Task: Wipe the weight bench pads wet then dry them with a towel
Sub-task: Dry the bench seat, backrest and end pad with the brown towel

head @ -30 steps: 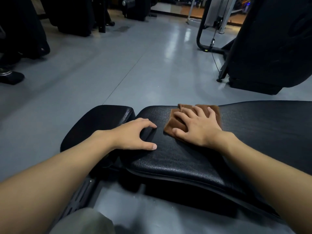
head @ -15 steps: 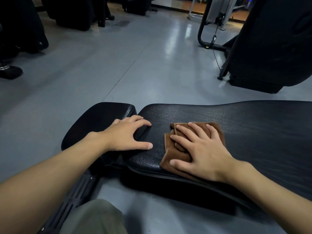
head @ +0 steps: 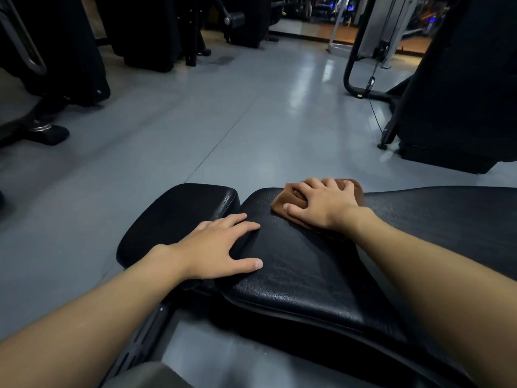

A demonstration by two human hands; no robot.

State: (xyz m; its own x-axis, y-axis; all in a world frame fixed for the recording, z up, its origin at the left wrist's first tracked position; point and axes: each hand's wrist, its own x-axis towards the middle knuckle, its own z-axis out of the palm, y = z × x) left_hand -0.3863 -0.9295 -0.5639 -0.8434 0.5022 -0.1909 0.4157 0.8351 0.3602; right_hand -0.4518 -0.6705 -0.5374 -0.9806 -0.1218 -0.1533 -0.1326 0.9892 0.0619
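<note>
A black weight bench lies across the lower view, with a long back pad [head: 307, 264] and a smaller seat pad [head: 179, 219] to its left. A folded brown cloth [head: 282, 204] lies at the far edge of the long pad. My right hand [head: 319, 205] presses flat on the cloth, fingers spread over the pad's far edge. My left hand [head: 221, 249] rests with straight fingers on the near left end of the long pad, at the gap between the two pads. It holds nothing.
Grey gym floor [head: 223, 121] stretches beyond the bench. A large black machine [head: 461, 88] stands at the right, with a cable frame [head: 361, 79] beside it. Dark machines [head: 56, 65] line the left and back. The bench frame rail [head: 145, 340] runs below my left arm.
My right hand slid the cloth from the near edge of the long pad up to its far edge. The left hand stayed on the pad's left end.
</note>
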